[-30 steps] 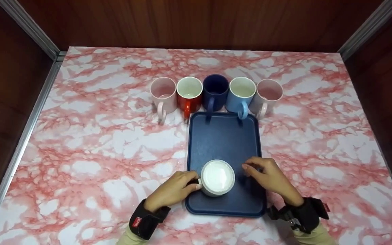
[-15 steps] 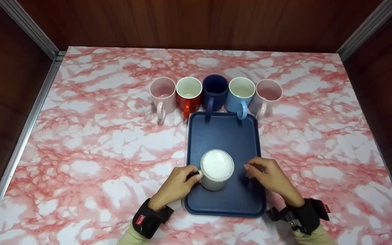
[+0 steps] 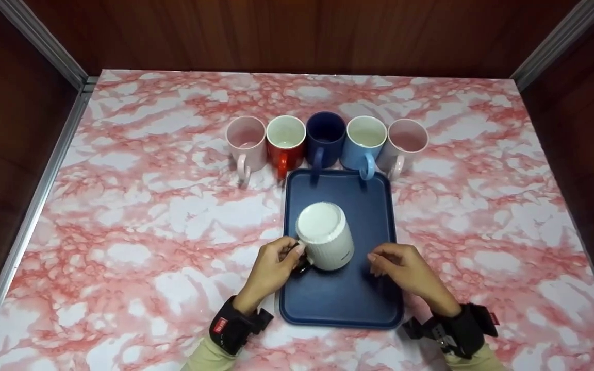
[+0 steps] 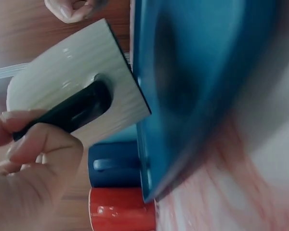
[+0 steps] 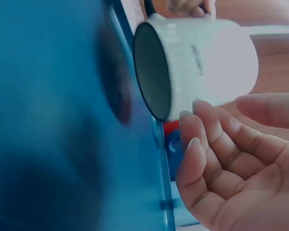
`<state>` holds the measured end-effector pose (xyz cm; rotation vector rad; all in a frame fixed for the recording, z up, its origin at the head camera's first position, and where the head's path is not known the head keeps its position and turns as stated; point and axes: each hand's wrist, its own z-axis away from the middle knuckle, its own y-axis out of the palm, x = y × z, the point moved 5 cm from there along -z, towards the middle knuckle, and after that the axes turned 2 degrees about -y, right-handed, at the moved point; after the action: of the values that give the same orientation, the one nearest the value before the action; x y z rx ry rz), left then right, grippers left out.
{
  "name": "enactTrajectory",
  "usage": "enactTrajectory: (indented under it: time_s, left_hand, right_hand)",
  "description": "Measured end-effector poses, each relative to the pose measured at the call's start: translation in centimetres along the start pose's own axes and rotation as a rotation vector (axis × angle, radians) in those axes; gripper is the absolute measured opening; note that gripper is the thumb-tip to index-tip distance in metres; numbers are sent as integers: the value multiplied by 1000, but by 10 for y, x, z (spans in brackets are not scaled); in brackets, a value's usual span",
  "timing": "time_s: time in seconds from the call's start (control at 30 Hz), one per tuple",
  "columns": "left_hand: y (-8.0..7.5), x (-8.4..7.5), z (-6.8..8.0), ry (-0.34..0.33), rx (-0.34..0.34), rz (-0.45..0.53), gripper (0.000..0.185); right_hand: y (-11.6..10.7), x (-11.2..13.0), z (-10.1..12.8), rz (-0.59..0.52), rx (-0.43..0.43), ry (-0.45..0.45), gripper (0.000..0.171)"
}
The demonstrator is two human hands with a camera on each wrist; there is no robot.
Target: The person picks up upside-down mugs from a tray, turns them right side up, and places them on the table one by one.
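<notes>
Since the frame 1 second back, the white mug has risen off the near part of the blue tray and travelled toward its middle, tipping as it went; the right hand has barely shifted.

The left hand pinches the mug's dark handle between thumb and curled fingers. The right hand holds nothing, its fingers loosely bent and just beside the mug's wall without touching it.

The mug is upside down and airborne above the tray, clear of its surface in the right wrist view. Its long axis leans: the closed base points up and toward the far edge of the tabletop, the dark open mouth faces down toward the near edge, and the handle points to the left edge.

Held by the handle alone, the mug could swing or slip from the pinch and strike the tray. Carried farther, its base could knock the row of 5 mugs at the tray's far end, whose handles overhang the rim.
</notes>
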<state>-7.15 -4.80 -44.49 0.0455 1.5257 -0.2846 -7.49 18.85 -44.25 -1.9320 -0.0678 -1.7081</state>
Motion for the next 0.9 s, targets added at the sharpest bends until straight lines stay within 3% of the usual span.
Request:
enactTrajectory:
  time_s: [0.23, 0.47, 0.67, 0.9]
  left_hand:
    - [5, -9, -9, -25, -75, 182, 23]
    - [14, -21, -17, -88, -81, 433, 26]
    - [25, -31, -20, -91, -39, 677, 21]
    - [35, -36, -20, -84, -34, 793, 20]
  right_hand:
    - [17, 5, 0, -77, 108, 3, 16]
    - [37, 8, -7, -163, 148, 72, 26]
    - [55, 8, -15, -556, 59, 103, 33]
    - [64, 10, -17, -941, -43, 28, 24]
